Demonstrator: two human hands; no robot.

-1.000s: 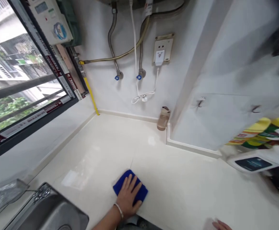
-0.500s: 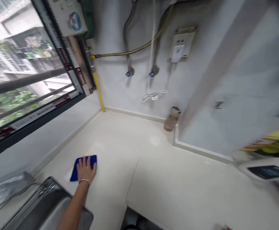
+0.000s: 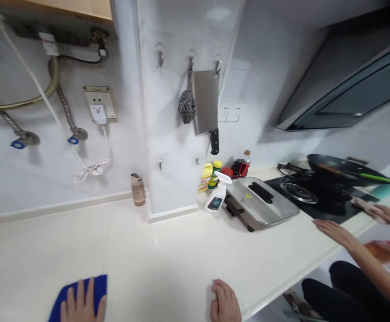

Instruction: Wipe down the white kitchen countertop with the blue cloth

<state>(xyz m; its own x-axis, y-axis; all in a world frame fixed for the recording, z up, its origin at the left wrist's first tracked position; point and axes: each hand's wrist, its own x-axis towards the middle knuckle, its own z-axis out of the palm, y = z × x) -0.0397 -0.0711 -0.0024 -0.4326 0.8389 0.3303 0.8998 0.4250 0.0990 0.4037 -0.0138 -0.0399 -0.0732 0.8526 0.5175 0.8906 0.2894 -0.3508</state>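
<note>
My left hand (image 3: 81,304) lies flat, fingers spread, on a blue cloth (image 3: 97,288) at the bottom left of the white countertop (image 3: 154,259). My right hand (image 3: 225,303) rests on the bare counter near its front edge, fingers curled down, holding nothing. Both wrists are cut off by the bottom of the frame.
Another person at the right lays a hand (image 3: 336,232) on the counter edge beside a black gas hob (image 3: 315,197) with a dark pan (image 3: 342,167). A steel lidded tray (image 3: 262,203), spray bottle (image 3: 217,194), condiment jars (image 3: 208,176) and brown bottle (image 3: 137,190) stand along the wall; a cleaver (image 3: 206,107) hangs above.
The view has swung right, from the window and sink to the hob. My left hand still presses the blue cloth. My right hand now shows on the counter.
</note>
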